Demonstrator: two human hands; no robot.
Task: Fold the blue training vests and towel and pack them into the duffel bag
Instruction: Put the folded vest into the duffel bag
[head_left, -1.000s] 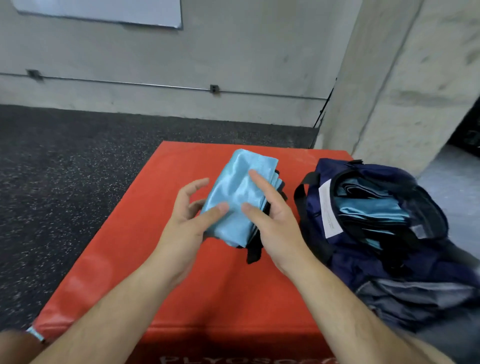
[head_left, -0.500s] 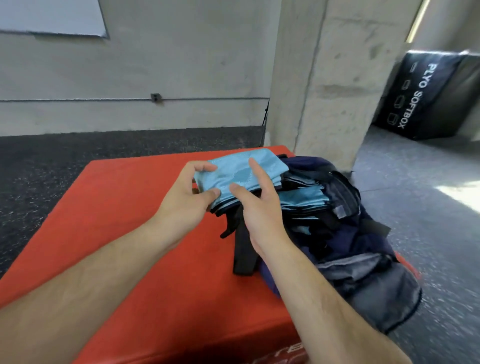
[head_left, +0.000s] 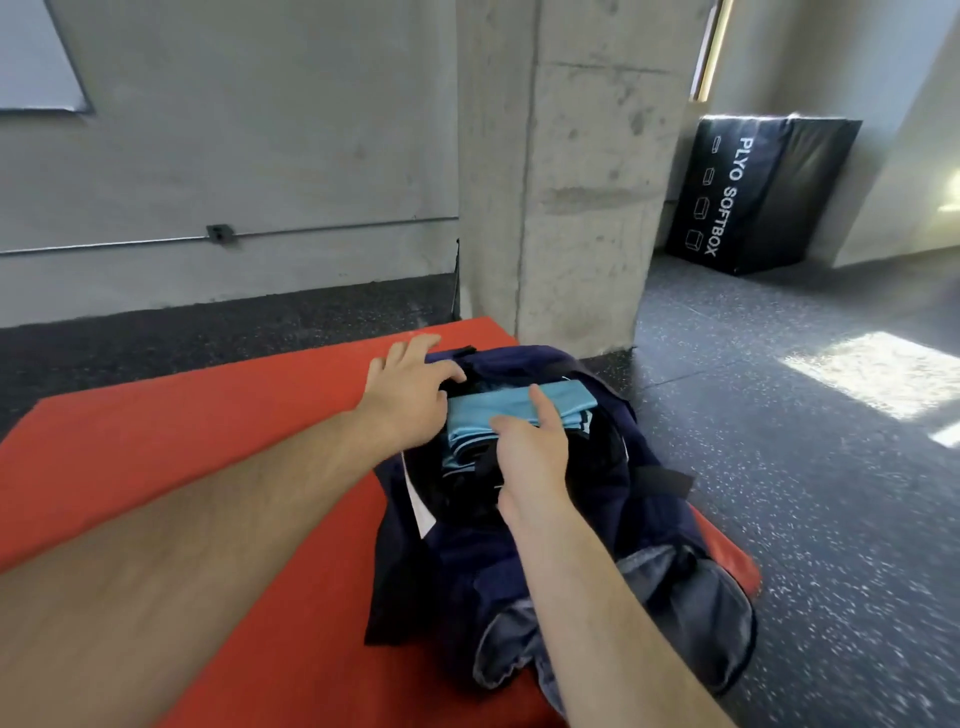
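A navy duffel bag lies open on the right part of a red plyo box. A folded light blue vest sits on top of other folded blue fabric inside the bag's opening. My right hand holds this vest from the near side, with the index finger and thumb laid on top of it. My left hand rests on the bag's far left rim with its fingers spread and its fingertips at the edge of the opening. The left thumb is hidden.
A concrete pillar rises just behind the bag. A black soft plyo box leans against the wall at the back right. Speckled dark rubber floor surrounds the red box, whose right edge runs under the bag.
Both hands carried the folded vest rightward from above the red box into the bag's opening. My left hand let go of the vest and moved onto the bag's rim.
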